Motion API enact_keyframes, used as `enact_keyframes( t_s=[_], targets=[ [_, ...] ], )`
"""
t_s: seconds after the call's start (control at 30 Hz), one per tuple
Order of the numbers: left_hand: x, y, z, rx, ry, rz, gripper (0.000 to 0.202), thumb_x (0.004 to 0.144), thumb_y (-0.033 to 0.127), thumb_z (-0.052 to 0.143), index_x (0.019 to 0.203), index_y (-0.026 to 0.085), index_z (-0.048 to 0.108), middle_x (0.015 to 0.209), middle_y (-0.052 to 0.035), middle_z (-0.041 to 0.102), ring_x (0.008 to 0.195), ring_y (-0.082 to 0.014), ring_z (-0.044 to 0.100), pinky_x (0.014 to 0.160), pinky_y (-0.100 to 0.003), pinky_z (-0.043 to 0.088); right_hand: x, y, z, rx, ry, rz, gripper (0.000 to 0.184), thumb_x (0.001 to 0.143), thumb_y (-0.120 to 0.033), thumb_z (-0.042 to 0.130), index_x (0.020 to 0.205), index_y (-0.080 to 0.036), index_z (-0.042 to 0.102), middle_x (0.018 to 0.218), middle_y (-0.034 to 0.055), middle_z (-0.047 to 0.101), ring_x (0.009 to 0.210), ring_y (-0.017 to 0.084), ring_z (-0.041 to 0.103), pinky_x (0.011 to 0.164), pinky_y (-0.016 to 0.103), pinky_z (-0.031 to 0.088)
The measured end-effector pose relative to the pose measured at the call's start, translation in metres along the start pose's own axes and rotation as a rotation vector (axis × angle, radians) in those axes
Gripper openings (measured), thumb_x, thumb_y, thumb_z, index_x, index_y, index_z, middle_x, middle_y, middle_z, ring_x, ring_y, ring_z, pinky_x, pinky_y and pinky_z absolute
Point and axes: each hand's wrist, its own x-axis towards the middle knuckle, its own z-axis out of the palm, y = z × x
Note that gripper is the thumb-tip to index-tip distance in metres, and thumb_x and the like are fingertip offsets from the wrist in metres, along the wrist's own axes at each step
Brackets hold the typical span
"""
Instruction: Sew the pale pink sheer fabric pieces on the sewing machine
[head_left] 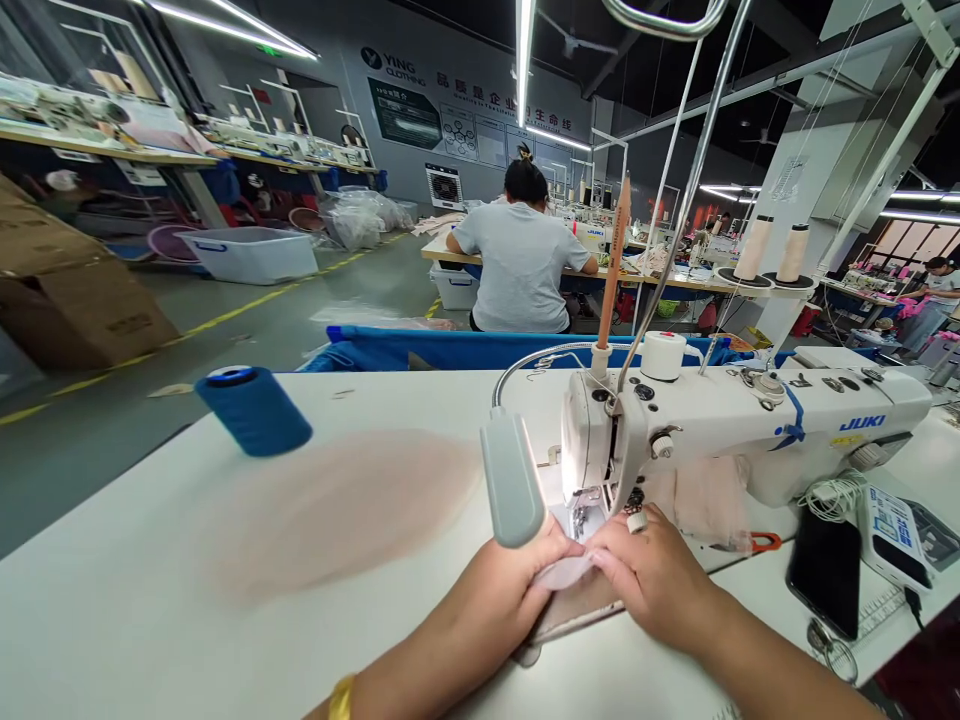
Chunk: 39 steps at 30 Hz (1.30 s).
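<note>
My left hand [504, 590] and my right hand [654, 580] meet in front of the needle of a white JUKI sewing machine [750, 425]. Both pinch a small pale pink fabric piece [564, 572] lying on the machine bed, fingers pressed together on it. A ring or thimble sits on a right finger. The grey lamp head [511, 478] on a flexible neck hangs just above my left hand and hides part of the needle area. More pale pink fabric [701, 500] bunches under the machine arm behind my right hand.
A blue thread cone [253, 408] lies on the white table [150, 600] at the left, near a blurred pink fabric patch [330, 505]. A black phone [826, 572], control box [892, 535] and orange-handled scissors [763, 542] sit right. A person [521, 255] sits ahead, back turned.
</note>
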Motion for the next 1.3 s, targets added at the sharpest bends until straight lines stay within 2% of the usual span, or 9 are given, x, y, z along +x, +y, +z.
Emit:
enact_keyframes(
  t_s=[0.13,0.23,0.33,0.43,0.57,0.7,0.83,1.07,1.3],
  targets=[
    [0.011,0.016,-0.016,-0.075,-0.073,-0.08,0.04,0.108,0.027,0.043,0.077,0.025,0.068,0.081,-0.0007,0.068,0.083,-0.0205,0.064,0.079,-0.027,0.054,0.005,-0.006,-0.006,0.117,0.052,0.094,0.028,0.113,-0.02,0.049,0.096,-0.024,0.07,0.092,0.0038,0.075,0.09,0.023,0.066,0.085,0.033,0.05],
    [0.011,0.016,-0.016,-0.049,-0.073,-0.068,0.04,0.107,0.025,0.042,0.075,0.025,0.066,0.079,-0.0009,0.065,0.081,-0.0206,0.063,0.079,-0.028,0.053,0.006,-0.006,-0.008,0.137,0.05,0.097,0.029,0.114,-0.02,0.047,0.093,-0.024,0.067,0.089,0.003,0.073,0.088,0.022,0.065,0.083,0.032,0.049],
    [0.002,0.007,-0.008,0.028,-0.012,0.035,0.033,0.1,0.015,0.043,0.078,0.024,0.066,0.089,-0.0032,0.067,0.085,-0.0214,0.063,0.079,-0.03,0.05,0.003,-0.003,-0.009,0.048,-0.018,0.043,0.029,0.113,-0.02,0.046,0.091,-0.023,0.064,0.087,0.0035,0.071,0.086,0.023,0.062,0.082,0.033,0.046],
    [-0.012,0.001,0.002,0.088,-0.008,0.171,0.029,0.096,0.009,0.044,0.089,0.024,0.068,0.104,-0.0044,0.071,0.092,-0.0227,0.065,0.08,-0.033,0.047,-0.004,-0.004,-0.014,-0.087,-0.166,-0.077,0.02,0.111,-0.025,0.055,0.092,-0.023,0.062,0.089,0.0021,0.073,0.086,0.023,0.059,0.085,0.037,0.042],
    [-0.026,0.0,0.01,0.164,-0.002,0.301,0.031,0.108,0.012,0.042,0.098,0.026,0.068,0.093,-0.0016,0.074,0.087,-0.0235,0.064,0.08,-0.037,0.043,-0.011,-0.015,-0.022,-0.222,-0.272,-0.136,0.024,0.109,-0.038,0.068,0.091,-0.023,0.063,0.1,-0.0003,0.075,0.096,0.022,0.06,0.092,0.039,0.038],
    [-0.03,-0.003,0.013,0.23,0.066,0.339,0.037,0.116,0.02,0.036,0.104,0.027,0.07,0.095,-0.0027,0.076,0.084,-0.0232,0.065,0.078,-0.039,0.042,-0.009,-0.019,-0.025,-0.281,-0.305,-0.098,0.027,0.109,-0.037,0.069,0.088,-0.022,0.062,0.098,-0.0004,0.075,0.096,0.022,0.058,0.092,0.039,0.037],
    [-0.027,-0.005,0.016,0.291,0.101,0.332,0.042,0.116,0.02,0.034,0.102,0.026,0.074,0.093,-0.0038,0.076,0.08,-0.0221,0.065,0.077,-0.039,0.045,-0.006,-0.016,-0.022,-0.292,-0.301,-0.072,0.026,0.11,-0.033,0.067,0.087,-0.021,0.062,0.095,-0.0007,0.075,0.092,0.022,0.057,0.091,0.039,0.038],
    [-0.017,-0.008,0.014,0.336,0.168,0.374,0.038,0.108,0.009,0.041,0.1,0.025,0.075,0.095,-0.0056,0.077,0.079,-0.0238,0.067,0.074,-0.038,0.047,-0.004,-0.01,-0.016,-0.323,-0.232,-0.039,0.018,0.109,-0.031,0.069,0.094,-0.022,0.066,0.098,0.002,0.076,0.098,0.026,0.06,0.091,0.04,0.04],
    [-0.014,-0.007,0.01,0.335,0.143,0.394,0.039,0.108,0.008,0.039,0.1,0.024,0.074,0.093,-0.0048,0.078,0.078,-0.0225,0.067,0.073,-0.038,0.048,-0.007,-0.009,-0.012,-0.296,-0.186,-0.056,0.014,0.109,-0.027,0.069,0.096,-0.023,0.065,0.107,0.0021,0.078,0.101,0.026,0.061,0.094,0.041,0.043]
  ],
)
